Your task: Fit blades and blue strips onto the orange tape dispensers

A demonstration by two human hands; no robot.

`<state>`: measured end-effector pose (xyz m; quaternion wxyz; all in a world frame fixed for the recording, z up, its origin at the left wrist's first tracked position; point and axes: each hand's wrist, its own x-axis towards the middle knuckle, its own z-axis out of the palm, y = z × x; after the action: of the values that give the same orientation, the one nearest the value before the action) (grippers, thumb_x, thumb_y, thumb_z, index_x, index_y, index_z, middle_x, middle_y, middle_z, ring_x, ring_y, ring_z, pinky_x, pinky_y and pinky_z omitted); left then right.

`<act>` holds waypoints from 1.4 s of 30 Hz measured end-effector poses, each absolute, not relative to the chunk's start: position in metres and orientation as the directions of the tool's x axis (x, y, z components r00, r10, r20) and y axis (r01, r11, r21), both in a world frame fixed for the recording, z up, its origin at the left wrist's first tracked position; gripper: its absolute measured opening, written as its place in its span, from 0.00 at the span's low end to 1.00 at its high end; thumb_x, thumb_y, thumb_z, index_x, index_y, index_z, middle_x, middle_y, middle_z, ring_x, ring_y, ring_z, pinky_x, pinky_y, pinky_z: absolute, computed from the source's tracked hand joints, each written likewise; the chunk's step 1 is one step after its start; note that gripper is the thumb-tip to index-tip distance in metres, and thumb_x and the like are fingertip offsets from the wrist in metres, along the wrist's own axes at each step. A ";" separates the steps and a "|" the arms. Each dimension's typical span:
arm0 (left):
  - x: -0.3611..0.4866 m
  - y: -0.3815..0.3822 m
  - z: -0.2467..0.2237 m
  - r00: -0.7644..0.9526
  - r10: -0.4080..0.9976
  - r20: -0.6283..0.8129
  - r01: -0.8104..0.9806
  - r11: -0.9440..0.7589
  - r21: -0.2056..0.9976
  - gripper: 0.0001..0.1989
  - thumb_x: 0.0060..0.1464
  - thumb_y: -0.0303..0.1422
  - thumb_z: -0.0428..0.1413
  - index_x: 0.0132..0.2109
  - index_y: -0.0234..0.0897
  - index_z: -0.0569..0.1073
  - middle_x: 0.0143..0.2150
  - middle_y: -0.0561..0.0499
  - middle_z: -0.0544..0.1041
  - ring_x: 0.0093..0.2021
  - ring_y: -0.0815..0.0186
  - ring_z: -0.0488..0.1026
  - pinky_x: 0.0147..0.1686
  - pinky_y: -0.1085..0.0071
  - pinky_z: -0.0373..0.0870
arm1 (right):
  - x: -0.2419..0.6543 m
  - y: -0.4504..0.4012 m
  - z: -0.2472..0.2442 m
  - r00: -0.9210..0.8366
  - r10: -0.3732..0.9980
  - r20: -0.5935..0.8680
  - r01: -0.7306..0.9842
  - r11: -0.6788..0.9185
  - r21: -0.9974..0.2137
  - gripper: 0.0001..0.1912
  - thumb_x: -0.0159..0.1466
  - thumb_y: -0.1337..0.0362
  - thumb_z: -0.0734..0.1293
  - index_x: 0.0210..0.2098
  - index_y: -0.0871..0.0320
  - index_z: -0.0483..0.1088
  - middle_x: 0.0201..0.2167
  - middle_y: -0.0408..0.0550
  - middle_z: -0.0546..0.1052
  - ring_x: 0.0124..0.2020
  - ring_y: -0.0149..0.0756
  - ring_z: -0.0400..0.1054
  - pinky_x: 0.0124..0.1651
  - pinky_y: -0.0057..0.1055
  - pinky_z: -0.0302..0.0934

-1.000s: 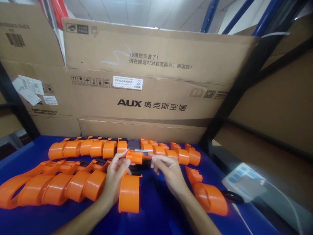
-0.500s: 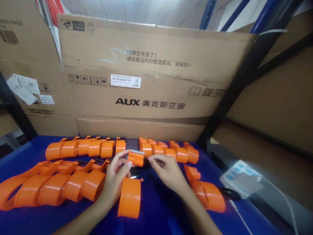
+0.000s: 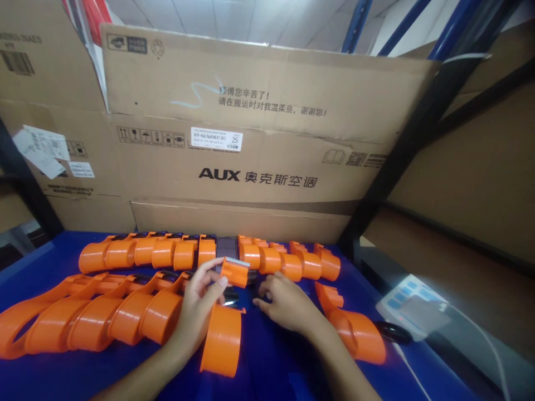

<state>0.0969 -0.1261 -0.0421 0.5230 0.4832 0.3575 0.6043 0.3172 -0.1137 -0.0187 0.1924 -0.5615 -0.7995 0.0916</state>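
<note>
My left hand (image 3: 203, 289) grips an orange tape dispenser by its head (image 3: 234, 274), which carries a pale serrated blade strip along the top. The dispenser's wide round drum (image 3: 222, 340) hangs below my fingers, over the blue tabletop. My right hand (image 3: 281, 298) is a short way to the right, apart from the dispenser. Its fingers are loosely bent, with a gap between thumb and fingertips, and I see nothing between them. Small dark parts (image 3: 251, 277) lie just behind, partly hidden.
Orange tape dispensers stand in a back row (image 3: 144, 252) and a front-left row (image 3: 94, 322). Another dispenser (image 3: 363, 337) lies on the right, beside a white device (image 3: 412, 306) with a cable. A large cardboard sheet (image 3: 259, 150) walls off the back; black rack posts (image 3: 401, 139) flank it.
My right hand has moved down and away from the dispenser's head, and its fingers have loosened from a pinch. My left hand keeps its hold with barely any shift.
</note>
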 end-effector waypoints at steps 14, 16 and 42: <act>0.097 -0.117 -0.052 0.044 0.982 0.184 -0.243 -0.168 0.955 0.26 0.57 0.43 0.62 0.60 0.42 0.70 0.31 0.55 0.76 0.27 0.69 0.69 0.31 0.74 0.65 | 0.306 -0.122 -0.005 -0.226 0.742 0.631 0.661 0.593 -0.460 0.13 0.70 0.60 0.65 0.53 0.54 0.72 0.30 0.47 0.76 0.26 0.37 0.69 0.30 0.32 0.64; 0.098 -0.119 -0.052 0.060 0.979 0.192 -0.231 -0.174 0.957 0.26 0.57 0.42 0.62 0.60 0.42 0.69 0.31 0.55 0.76 0.27 0.69 0.69 0.31 0.74 0.66 | 0.304 -0.124 -0.004 -0.251 0.695 0.673 0.651 0.636 -0.414 0.12 0.70 0.62 0.66 0.53 0.54 0.73 0.36 0.50 0.78 0.31 0.39 0.72 0.34 0.35 0.68; 0.096 -0.124 -0.046 0.051 0.999 0.012 -0.434 0.012 0.901 0.28 0.53 0.36 0.64 0.60 0.42 0.67 0.34 0.53 0.80 0.28 0.68 0.74 0.33 0.72 0.71 | 0.329 -0.121 0.013 -0.199 0.969 0.146 0.908 0.238 -0.344 0.06 0.61 0.69 0.65 0.33 0.55 0.74 0.27 0.44 0.76 0.29 0.36 0.68 0.31 0.29 0.53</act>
<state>0.0963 -0.1235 -0.0463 0.6118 0.3891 0.3629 0.5854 0.3293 -0.1213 0.0130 0.1673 -0.6105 -0.7688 0.0911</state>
